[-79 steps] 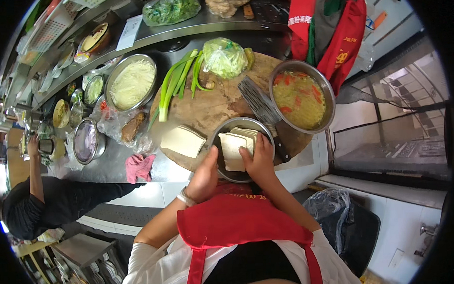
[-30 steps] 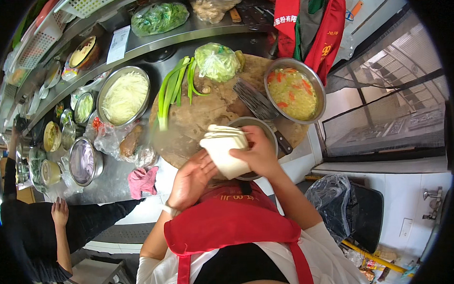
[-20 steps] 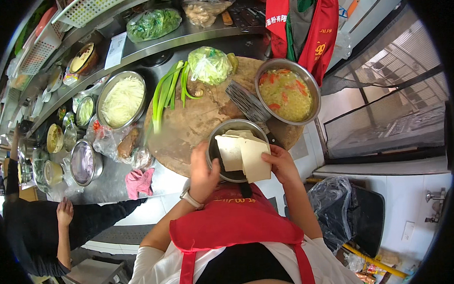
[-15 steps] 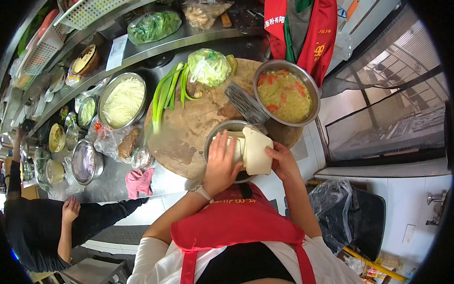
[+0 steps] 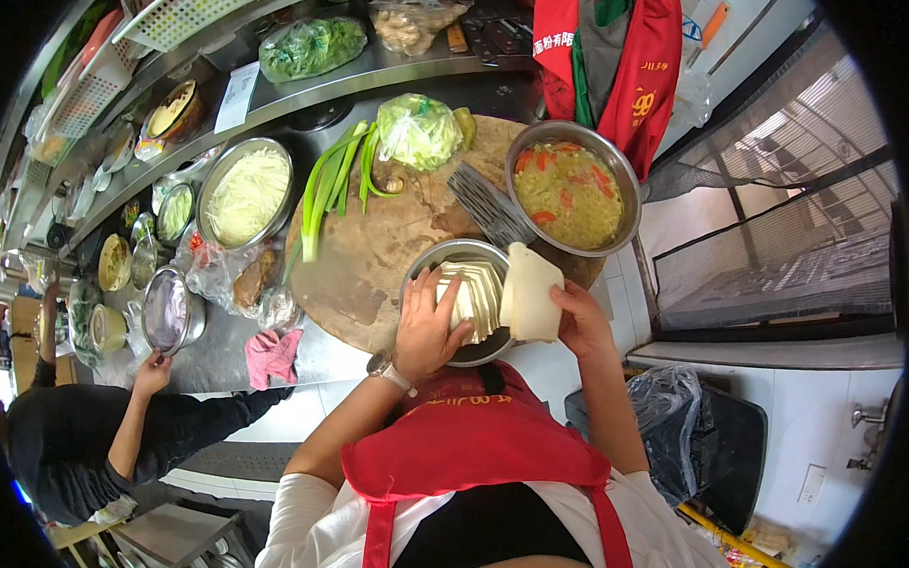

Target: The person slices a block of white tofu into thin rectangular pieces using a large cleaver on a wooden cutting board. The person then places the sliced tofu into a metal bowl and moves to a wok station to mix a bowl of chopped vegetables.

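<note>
In front of me, at the near edge of the round wooden board, a metal bowl (image 5: pixel 435 253) holds a stack of pale, layered sheets (image 5: pixel 474 295). My left hand (image 5: pixel 426 320) lies at the bowl's left side, fingers spread, the fingertips reaching the stack. Over the right rim, my right hand (image 5: pixel 581 320) pinches a thick, pale, square sheet (image 5: pixel 532 293) by its right edge, clear of the stack. Whether it is one sheet or several together I cannot tell, nor whether it is dough or bean curd.
On the board (image 5: pixel 359 277) lie green onions (image 5: pixel 326 183), bagged cabbage (image 5: pixel 419 132) and a dark ridged block (image 5: pixel 490 205). To the right stands a basin of yellowish liquid with red pieces (image 5: pixel 572 195). A bowl of white shreds (image 5: pixel 246 196) is left. A co-worker's hand (image 5: pixel 153 373) touches a metal bowl (image 5: pixel 172 312).
My right hand has lifted the pale square sheet rightward off the stack, baring the layers in the bowl. My left hand has shifted slightly left. The co-worker's hand has reached the metal bowl.
</note>
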A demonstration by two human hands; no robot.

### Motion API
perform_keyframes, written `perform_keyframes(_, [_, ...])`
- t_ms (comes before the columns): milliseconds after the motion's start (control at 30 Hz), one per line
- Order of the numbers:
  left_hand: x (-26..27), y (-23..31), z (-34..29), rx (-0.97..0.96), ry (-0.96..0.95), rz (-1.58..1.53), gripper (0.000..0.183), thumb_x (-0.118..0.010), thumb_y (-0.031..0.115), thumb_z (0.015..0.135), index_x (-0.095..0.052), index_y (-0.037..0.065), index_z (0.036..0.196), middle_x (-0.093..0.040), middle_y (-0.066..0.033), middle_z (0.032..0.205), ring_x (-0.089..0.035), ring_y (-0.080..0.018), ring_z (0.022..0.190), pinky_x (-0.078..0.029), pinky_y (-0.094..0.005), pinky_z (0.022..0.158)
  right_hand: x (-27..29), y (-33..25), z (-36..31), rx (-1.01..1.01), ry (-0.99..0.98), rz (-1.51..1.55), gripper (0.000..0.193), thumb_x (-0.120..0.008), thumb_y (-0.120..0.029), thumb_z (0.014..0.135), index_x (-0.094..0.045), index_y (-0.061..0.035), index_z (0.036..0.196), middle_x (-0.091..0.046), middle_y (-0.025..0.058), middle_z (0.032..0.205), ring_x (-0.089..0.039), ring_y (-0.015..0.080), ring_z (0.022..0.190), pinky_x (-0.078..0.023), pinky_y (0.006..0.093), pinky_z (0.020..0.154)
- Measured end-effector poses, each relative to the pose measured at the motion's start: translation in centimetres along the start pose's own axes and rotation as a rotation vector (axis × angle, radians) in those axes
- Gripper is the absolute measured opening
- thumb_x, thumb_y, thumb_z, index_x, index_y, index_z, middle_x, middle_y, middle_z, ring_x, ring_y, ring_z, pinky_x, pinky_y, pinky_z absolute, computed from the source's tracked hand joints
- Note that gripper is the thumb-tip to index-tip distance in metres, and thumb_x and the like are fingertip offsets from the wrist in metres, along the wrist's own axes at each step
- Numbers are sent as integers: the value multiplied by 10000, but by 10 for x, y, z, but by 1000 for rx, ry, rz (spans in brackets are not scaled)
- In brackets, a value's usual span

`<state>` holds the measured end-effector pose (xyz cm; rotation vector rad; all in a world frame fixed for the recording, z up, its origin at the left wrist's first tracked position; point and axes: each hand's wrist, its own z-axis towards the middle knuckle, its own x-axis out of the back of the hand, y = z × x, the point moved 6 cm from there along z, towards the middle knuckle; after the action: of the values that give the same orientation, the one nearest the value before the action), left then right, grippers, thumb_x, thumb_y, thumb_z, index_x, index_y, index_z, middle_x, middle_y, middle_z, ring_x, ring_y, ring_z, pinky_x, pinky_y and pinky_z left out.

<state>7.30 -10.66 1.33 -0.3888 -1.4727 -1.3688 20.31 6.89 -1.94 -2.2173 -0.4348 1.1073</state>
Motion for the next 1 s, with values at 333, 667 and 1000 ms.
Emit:
perform_keyframes(333, [-5,-20,-13,111,139,49,574,-451,206,869,-278,-95,1325,-230,-289,1398,-192,-438,1313,-143,-507,1074,-30,11,11,493,247,-1206,377,-540,-168,883,-484,28,1200,-552,188,1182,-547,254,1082,-446,333,896])
perform_keyframes(667, [7,-28,-22,182,320,-239,551,-435,176,897,-240,-93,1337,-220,-286,1398,-216,-431,1298,-166,-462,1073,-70,32,7,684,75,-1168,465,-365,-159,941,-308,65,1345,-326,220,1399,-294,298,1319,-208,335,1080])
perform_keyframes(1000, [-36,-73,-78,887,12,-1423,180,-553,98,872,-547,-23,1006,-630,-84,892,-616,-151,757,-514,-276,677,-40,30,0,509,148,-1103,482,-360,-201,940,-311,49,1349,-297,228,1411,-276,338,1320,-183,350,1088])
